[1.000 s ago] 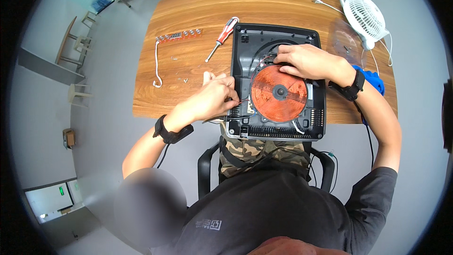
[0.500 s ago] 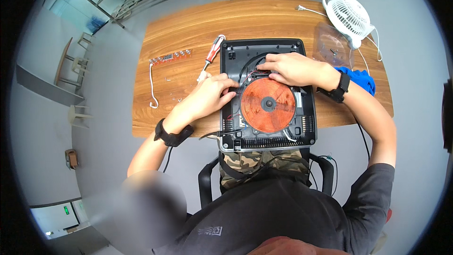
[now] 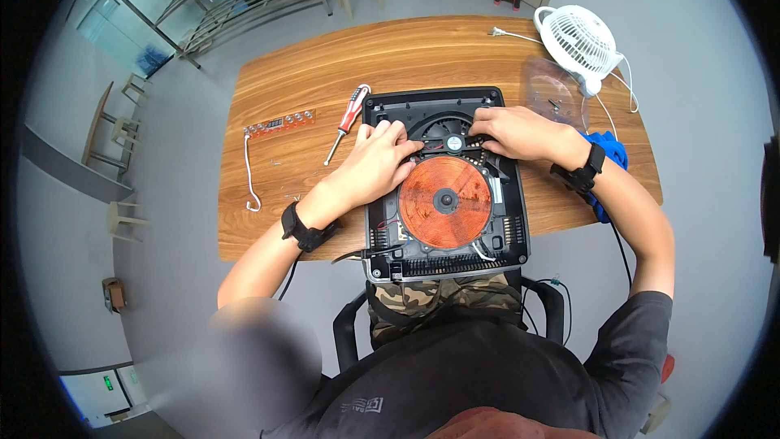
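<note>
The opened black housing of an induction cooker [image 3: 520, 236] lies at the table's near edge, over my lap. In its middle is a round copper coil [image 3: 467, 211] with a dark centre. Just beyond the coil sits a black cooling fan [image 3: 454, 144] with a light round label on its hub. My left hand [image 3: 378, 158] has bent fingers gripping the fan's left side. From the other side, my right hand [image 3: 524, 132] grips the fan's right edge with curled fingers; its fingertips are partly hidden.
Left of the housing lie a red-and-white screwdriver [image 3: 349, 118], a circuit board with a display [image 3: 280, 123], its white cable [image 3: 252, 175] and small loose screws. At the right are a white desk fan [image 3: 578, 39], a clear plastic tray [image 3: 552, 85] with small parts, and blue cloth [image 3: 608, 146].
My right hand has moved off the middle of the cooling fan to its right side, uncovering the hub. The left hand has shifted farther up, onto the fan's left side.
</note>
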The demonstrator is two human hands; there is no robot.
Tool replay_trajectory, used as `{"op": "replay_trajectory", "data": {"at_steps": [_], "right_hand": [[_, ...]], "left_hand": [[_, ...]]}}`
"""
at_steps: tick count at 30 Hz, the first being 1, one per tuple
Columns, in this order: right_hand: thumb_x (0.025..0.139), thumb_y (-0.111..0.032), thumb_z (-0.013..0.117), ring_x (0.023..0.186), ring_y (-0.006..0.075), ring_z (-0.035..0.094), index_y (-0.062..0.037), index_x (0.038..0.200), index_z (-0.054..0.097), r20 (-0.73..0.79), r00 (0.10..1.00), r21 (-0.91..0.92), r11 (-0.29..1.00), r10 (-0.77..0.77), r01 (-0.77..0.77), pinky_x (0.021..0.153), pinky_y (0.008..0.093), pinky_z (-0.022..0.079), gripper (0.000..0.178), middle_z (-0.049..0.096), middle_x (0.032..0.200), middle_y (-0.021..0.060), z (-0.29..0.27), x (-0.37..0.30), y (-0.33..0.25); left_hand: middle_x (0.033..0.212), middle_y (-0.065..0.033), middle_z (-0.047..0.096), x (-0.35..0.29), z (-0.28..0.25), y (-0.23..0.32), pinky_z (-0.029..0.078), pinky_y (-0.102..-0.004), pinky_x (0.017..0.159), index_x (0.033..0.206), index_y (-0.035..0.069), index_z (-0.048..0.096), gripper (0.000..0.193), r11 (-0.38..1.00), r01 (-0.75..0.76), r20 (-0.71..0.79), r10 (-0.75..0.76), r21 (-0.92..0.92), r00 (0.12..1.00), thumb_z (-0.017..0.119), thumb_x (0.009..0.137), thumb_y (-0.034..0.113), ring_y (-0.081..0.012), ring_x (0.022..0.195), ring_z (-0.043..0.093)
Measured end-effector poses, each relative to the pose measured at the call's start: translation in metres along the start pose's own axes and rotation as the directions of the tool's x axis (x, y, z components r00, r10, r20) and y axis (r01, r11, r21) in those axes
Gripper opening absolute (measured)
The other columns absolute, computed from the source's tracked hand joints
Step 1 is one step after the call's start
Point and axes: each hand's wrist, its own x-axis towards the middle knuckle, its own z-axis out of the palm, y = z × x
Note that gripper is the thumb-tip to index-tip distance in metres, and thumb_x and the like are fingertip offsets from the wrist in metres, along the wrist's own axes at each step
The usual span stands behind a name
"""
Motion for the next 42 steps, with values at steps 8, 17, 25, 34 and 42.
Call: {"op": "replay_trajectory", "data": {"at_steps": [8, 17, 25, 34, 42], "right_hand": [[0.093, -0.012, 0.069, 0.103, 0.0361, 0.067, -0.001, 0.116, 0.068, 0.023, 1.0, -0.003, 1.0, 0.015, -0.015, 0.088, 0.0463, 0.056, 0.026, 0.065, 0.111, 0.0123, -0.005, -0.002, 0.004], [0.095, -0.015, 0.067, 0.102, 0.0364, 0.068, -0.0028, 0.108, 0.071, -0.02, 0.998, -0.002, 0.998, 0.061, -0.061, 0.087, 0.0467, 0.056, 0.018, 0.068, 0.107, 0.0133, -0.021, -0.009, 0.006], [0.097, -0.019, 0.063, 0.093, 0.0375, 0.069, -0.0021, 0.1, 0.068, -0.005, 1.0, -0.081, 0.996, -0.027, 0.026, 0.08, 0.048, 0.056, 0.017, 0.069, 0.096, 0.0148, -0.023, 0.031, -0.021], [0.097, -0.024, 0.065, 0.085, 0.0417, 0.07, -0.0014, 0.095, 0.066, -0.032, 0.995, -0.228, 0.97, -0.099, 0.089, 0.075, 0.0506, 0.056, 0.022, 0.072, 0.09, 0.018, -0.054, 0.073, -0.033], [0.104, -0.048, 0.056, 0.086, 0.0469, 0.069, 0.0011, 0.108, 0.061, -0.227, 0.974, -0.227, 0.973, -0.005, -0.048, 0.077, 0.054, 0.056, 0.05, 0.072, 0.089, 0.0237, -0.067, 0.125, -0.044]], "left_hand": [[0.097, -0.0097, 0.062, -0.006, -0.01, -0.012, 0.042, -0.0433, 0.099, 0.117, 0.008, 0.075, 0.026, 0.999, 0.043, 0.076, -0.044, 0.008, 0.996, 0.069, 0.095, 0.022, -0.0295, 0.103, 0.06], [0.096, -0.0197, 0.075, -0.02, -0.042, -0.099, 0.058, -0.0432, 0.082, 0.102, -0.002, 0.075, 0.026, 0.855, 0.515, -0.036, -0.517, -0.058, 0.855, 0.076, 0.087, 0.019, -0.034, 0.089, 0.074], [0.104, -0.0273, 0.074, 0.016, 0.005, -0.137, 0.058, -0.0463, 0.089, 0.102, -0.003, 0.077, 0.036, 0.772, 0.635, 0.158, -0.631, 0.031, 0.759, 0.081, 0.085, 0.029, -0.0411, 0.099, 0.073], [0.098, -0.0285, 0.074, 0.022, 0.017, -0.143, 0.059, -0.0458, 0.088, 0.1, -0.003, 0.077, 0.035, 0.753, 0.643, 0.112, -0.657, 0.139, 0.746, 0.082, 0.08, 0.026, -0.0416, 0.097, 0.073], [0.083, -0.0247, 0.071, -0.012, -0.035, -0.133, 0.058, -0.0439, 0.07, 0.095, -0.003, 0.077, 0.028, 0.863, 0.505, -0.211, -0.493, 0.006, 0.844, 0.077, 0.082, 0.021, -0.0367, 0.072, 0.072]]}}
